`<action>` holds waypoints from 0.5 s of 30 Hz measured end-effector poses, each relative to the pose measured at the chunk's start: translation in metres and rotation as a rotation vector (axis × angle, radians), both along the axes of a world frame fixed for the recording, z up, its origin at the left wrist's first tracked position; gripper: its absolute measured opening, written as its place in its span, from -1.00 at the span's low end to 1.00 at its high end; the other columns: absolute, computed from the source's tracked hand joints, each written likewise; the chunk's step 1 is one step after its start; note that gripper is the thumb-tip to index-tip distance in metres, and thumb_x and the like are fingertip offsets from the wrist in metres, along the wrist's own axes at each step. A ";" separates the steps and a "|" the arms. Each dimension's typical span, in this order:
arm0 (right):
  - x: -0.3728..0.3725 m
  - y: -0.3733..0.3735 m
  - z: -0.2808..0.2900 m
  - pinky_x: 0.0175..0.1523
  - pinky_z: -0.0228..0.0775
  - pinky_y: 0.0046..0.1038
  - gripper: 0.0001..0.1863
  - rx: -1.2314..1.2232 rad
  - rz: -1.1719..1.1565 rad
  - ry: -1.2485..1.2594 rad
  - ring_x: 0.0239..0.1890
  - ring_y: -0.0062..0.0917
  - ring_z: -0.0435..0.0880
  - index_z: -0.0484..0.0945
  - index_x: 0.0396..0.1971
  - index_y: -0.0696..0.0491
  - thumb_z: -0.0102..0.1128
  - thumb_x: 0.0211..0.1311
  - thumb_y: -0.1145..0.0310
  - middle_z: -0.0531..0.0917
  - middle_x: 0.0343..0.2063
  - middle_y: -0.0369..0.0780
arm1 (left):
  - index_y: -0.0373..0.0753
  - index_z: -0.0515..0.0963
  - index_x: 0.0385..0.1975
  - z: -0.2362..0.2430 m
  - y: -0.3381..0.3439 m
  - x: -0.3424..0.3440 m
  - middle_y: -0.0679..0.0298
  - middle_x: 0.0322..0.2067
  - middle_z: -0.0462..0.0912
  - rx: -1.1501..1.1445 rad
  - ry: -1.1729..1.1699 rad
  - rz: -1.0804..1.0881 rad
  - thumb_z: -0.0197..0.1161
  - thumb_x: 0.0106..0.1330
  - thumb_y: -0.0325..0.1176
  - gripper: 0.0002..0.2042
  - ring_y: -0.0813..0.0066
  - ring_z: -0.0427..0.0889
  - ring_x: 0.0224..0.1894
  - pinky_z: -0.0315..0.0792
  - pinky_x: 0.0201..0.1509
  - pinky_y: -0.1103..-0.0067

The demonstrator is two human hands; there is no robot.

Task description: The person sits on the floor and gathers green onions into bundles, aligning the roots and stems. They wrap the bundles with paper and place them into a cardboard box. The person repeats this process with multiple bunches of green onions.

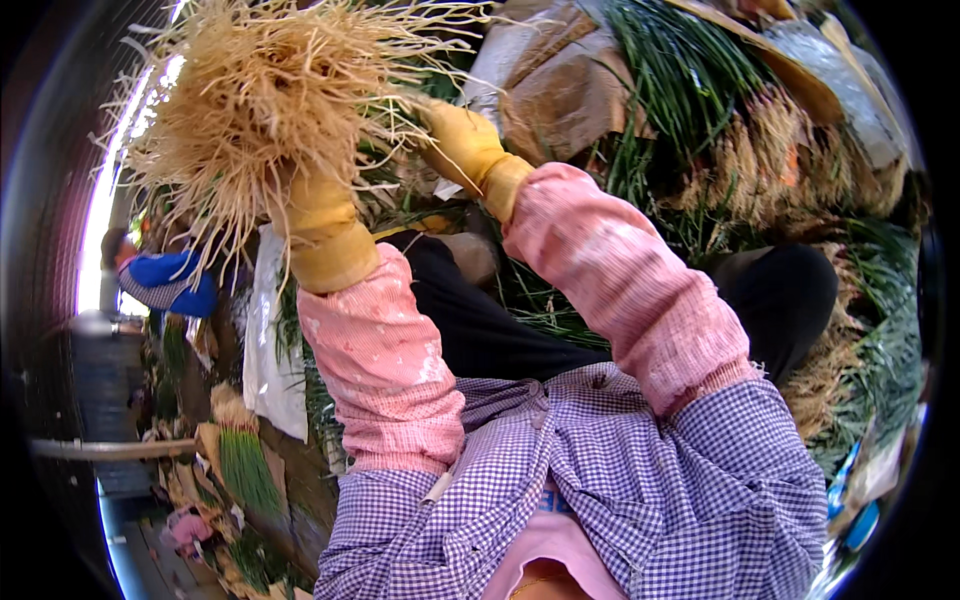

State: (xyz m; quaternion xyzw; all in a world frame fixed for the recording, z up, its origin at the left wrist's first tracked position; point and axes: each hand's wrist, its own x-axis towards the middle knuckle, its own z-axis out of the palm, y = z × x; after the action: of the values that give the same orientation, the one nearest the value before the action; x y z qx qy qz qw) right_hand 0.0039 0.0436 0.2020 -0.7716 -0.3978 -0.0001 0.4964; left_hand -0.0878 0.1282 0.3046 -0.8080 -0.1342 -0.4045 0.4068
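Observation:
A thick bunch of green onions (250,95) is raised at the upper left, its long, straw-coloured roots spreading toward me and hiding most of the stems and leaves. My left hand (315,215), in a yellow rubber glove, is closed on the bunch from below; roots cover its fingers. At the bunch's right side my right hand (460,140), gloved the same way, bends its fingers into the edge of the roots, and the fingertips are out of sight. Pink knitted sleeves cover both forearms.
More green onions (750,150) with roots lie piled at the upper right and along the right side. Brown wrapping (565,95) sits beyond my right hand. A white sack (275,340) lies at the left, near a standing bundle (245,450). Someone in blue (165,280) is farther left.

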 end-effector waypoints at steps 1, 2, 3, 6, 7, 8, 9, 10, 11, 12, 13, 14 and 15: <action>0.004 0.012 0.001 -0.07 0.38 -0.25 -0.54 -0.173 0.082 -0.009 -0.15 -0.19 0.56 0.36 0.00 0.03 0.14 0.02 0.36 0.57 -0.23 -0.03 | -0.26 0.20 0.15 0.007 0.007 -0.013 0.07 0.12 0.28 0.103 0.017 0.102 -0.09 0.30 -0.24 -0.57 0.15 0.29 0.15 0.19 0.21 0.24; 0.011 0.026 -0.018 -0.14 0.37 -0.23 -0.69 -0.152 0.065 -0.037 -0.21 -0.16 0.56 0.41 -0.13 0.00 0.05 0.06 0.36 0.58 -0.32 -0.04 | -0.26 0.19 0.15 0.015 0.019 -0.027 0.07 0.13 0.27 0.213 0.042 0.216 -0.09 0.30 -0.25 -0.56 0.14 0.28 0.16 0.19 0.21 0.24; 0.023 0.028 -0.056 -0.20 0.36 -0.20 -0.81 -0.149 0.030 -0.071 -0.27 -0.13 0.57 0.46 -0.26 -0.02 -0.03 0.10 0.36 0.59 -0.41 -0.04 | -0.26 0.18 0.16 0.018 0.034 -0.036 0.07 0.14 0.26 0.341 0.079 0.326 -0.08 0.30 -0.25 -0.56 0.14 0.27 0.16 0.18 0.21 0.24; 0.049 -0.017 -0.152 -0.12 0.41 -0.26 -0.78 -0.628 0.041 -0.165 -0.17 -0.29 0.59 0.51 -0.26 0.03 -0.10 0.12 0.41 0.61 -0.29 -0.06 | -0.27 0.29 0.07 0.041 0.081 -0.093 0.11 0.03 0.37 0.866 0.220 0.725 -0.07 0.29 -0.26 -0.62 0.22 0.37 0.07 0.29 0.13 0.32; 0.055 -0.047 -0.175 -0.05 0.39 -0.26 -0.73 -0.914 0.064 -0.078 -0.12 -0.27 0.57 0.52 -0.20 0.05 -0.08 0.11 0.39 0.60 -0.23 -0.08 | -0.28 0.31 0.05 0.041 0.089 -0.110 0.12 0.01 0.39 0.925 0.239 0.802 -0.08 0.30 -0.25 -0.63 0.23 0.39 0.06 0.31 0.13 0.34; 0.053 -0.065 -0.187 -0.03 0.39 -0.22 -0.70 -1.161 0.096 -0.040 -0.03 -0.27 0.53 0.54 -0.14 0.01 -0.02 0.11 0.37 0.54 -0.06 -0.12 | -0.28 0.32 0.04 0.048 0.090 -0.125 0.11 0.01 0.40 1.018 0.280 0.881 -0.08 0.30 -0.24 -0.63 0.23 0.39 0.06 0.29 0.14 0.34; 0.049 -0.087 -0.182 0.02 0.35 -0.27 -0.62 -1.134 0.075 0.011 -0.02 -0.24 0.50 0.48 -0.07 0.08 -0.01 0.08 0.34 0.55 -0.13 -0.08 | -0.28 0.33 0.04 0.046 0.096 -0.138 0.11 0.01 0.40 1.101 0.315 0.972 -0.08 0.29 -0.22 -0.62 0.23 0.39 0.06 0.28 0.15 0.33; 0.031 -0.096 -0.168 0.00 0.36 -0.27 -0.65 -0.998 0.139 -0.056 -0.05 -0.23 0.51 0.50 -0.10 0.05 0.02 0.06 0.34 0.55 -0.13 -0.08 | -0.29 0.33 0.03 0.044 0.101 -0.154 0.11 0.00 0.41 1.248 0.358 1.108 -0.08 0.29 -0.21 -0.62 0.23 0.39 0.06 0.27 0.16 0.33; 0.015 -0.106 -0.155 -0.02 0.38 -0.27 -0.67 -0.869 0.186 -0.115 -0.07 -0.22 0.53 0.53 -0.14 0.02 0.04 0.05 0.34 0.55 -0.13 -0.09 | -0.29 0.34 0.02 0.037 0.108 -0.166 0.10 0.00 0.41 1.511 0.410 1.313 -0.08 0.29 -0.20 -0.62 0.23 0.39 0.06 0.26 0.17 0.33; -0.009 -0.102 -0.146 -0.02 0.38 -0.29 -0.64 -0.742 0.406 -0.100 -0.09 -0.21 0.53 0.50 -0.11 0.03 0.07 0.02 0.31 0.56 -0.16 -0.09 | -0.29 0.35 0.01 0.031 0.114 -0.183 0.10 0.00 0.41 1.847 0.497 1.546 -0.08 0.29 -0.19 -0.62 0.23 0.38 0.06 0.25 0.18 0.33; -0.028 -0.100 -0.142 -0.03 0.38 -0.32 -0.60 -0.616 0.600 -0.078 -0.12 -0.19 0.53 0.48 -0.08 0.03 0.10 0.00 0.29 0.57 -0.19 -0.10 | -0.30 0.35 0.00 0.022 0.119 -0.197 0.09 -0.01 0.42 2.165 0.600 1.707 -0.08 0.29 -0.17 -0.61 0.23 0.38 0.06 0.23 0.19 0.33; -0.042 -0.098 -0.167 0.02 0.34 -0.26 -0.54 -0.868 0.713 -0.118 -0.05 -0.22 0.49 0.45 -0.05 -0.03 0.15 -0.04 0.24 0.53 -0.12 -0.12 | -0.30 0.36 -0.01 0.018 0.122 -0.212 0.09 -0.01 0.42 2.400 0.709 1.788 -0.08 0.29 -0.16 -0.61 0.23 0.38 0.06 0.22 0.20 0.33; -0.051 -0.101 -0.204 0.07 0.30 -0.20 -0.48 -1.125 0.818 -0.162 0.03 -0.25 0.45 0.43 -0.01 -0.09 0.19 -0.08 0.20 0.50 -0.05 -0.15 | -0.30 0.37 -0.02 0.008 0.125 -0.227 0.09 -0.02 0.43 2.556 0.791 1.833 -0.08 0.29 -0.15 -0.60 0.23 0.38 0.07 0.21 0.21 0.33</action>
State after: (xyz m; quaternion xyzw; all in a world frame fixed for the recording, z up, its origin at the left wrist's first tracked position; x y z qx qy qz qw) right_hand -0.0468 -0.0573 -0.0021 -0.6973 -0.6317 0.3352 -0.0494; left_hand -0.3149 0.2530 0.3129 -0.3383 0.0318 -0.3415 -0.8763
